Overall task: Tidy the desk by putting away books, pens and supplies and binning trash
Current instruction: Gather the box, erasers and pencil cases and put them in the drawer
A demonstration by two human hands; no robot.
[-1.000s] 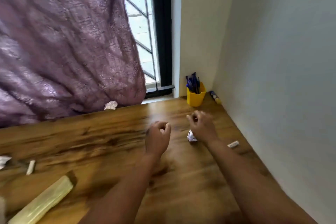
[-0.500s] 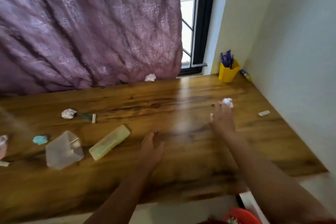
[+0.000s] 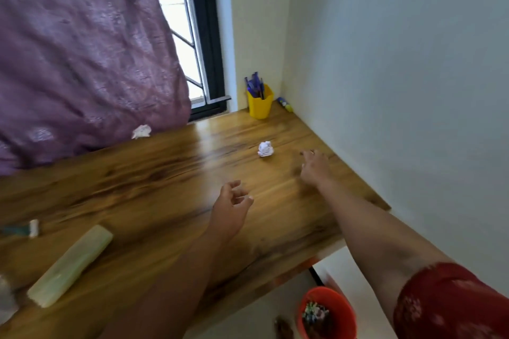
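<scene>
Inspector: Desk (image 3: 143,201), wooden, runs into the wall corner; purple curtain (image 3: 82,49) hangs behind it; red bin (image 3: 327,311) sits on the floor below the near edge.

Clerk: Supplies?

Inspector: Pale green case (image 3: 71,265) lies near left; yellow pen cup (image 3: 260,104) stands in the far corner; 2 paper balls, one (image 3: 265,148) mid-desk, one (image 3: 141,131) against the curtain.

Clerk: Hands?

Inspector: Left hand (image 3: 230,209) loosely curled, empty; right hand (image 3: 315,169) spread, palm down, beside the mid-desk ball, apart from it.
</scene>
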